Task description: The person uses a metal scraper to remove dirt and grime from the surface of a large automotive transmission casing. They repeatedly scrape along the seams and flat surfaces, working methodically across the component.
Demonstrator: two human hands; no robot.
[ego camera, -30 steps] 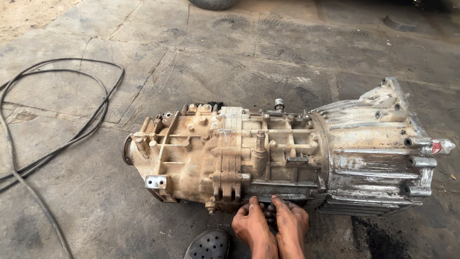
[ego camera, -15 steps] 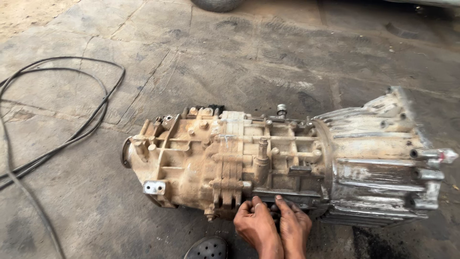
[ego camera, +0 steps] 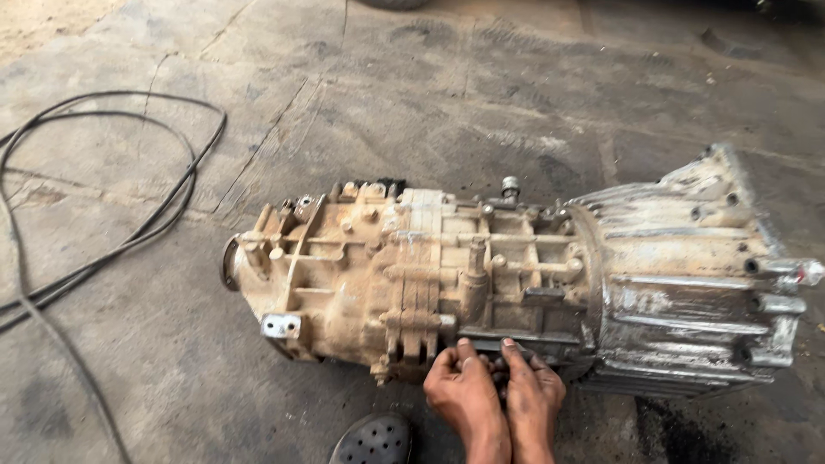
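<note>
Left hand [ego camera: 460,387] and right hand [ego camera: 534,391], pressed together, fingertips touching the gearbox [ego camera: 412,275] lower edge at bottom centre. Whether they pinch anything cannot be told. Black cable [ego camera: 129,223] at left.

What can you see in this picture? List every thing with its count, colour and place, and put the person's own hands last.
Gearbox casing: one, tan and dirt-coated, lying on its side across the middle of the floor.
Bell housing: one, silvery grey, the wide right end of the gearbox.
Cable: black, looped on the floor at the left; the number of strands cannot be told.
Sandal: one, black with holes, at the bottom edge beside the hands.
Concrete floor: grey, cracked and stained, under everything.
Left hand: one, grimy, fingertips at the gearbox's lower edge.
Right hand: one, grimy, close beside the left, fingertips at the same edge.
</note>
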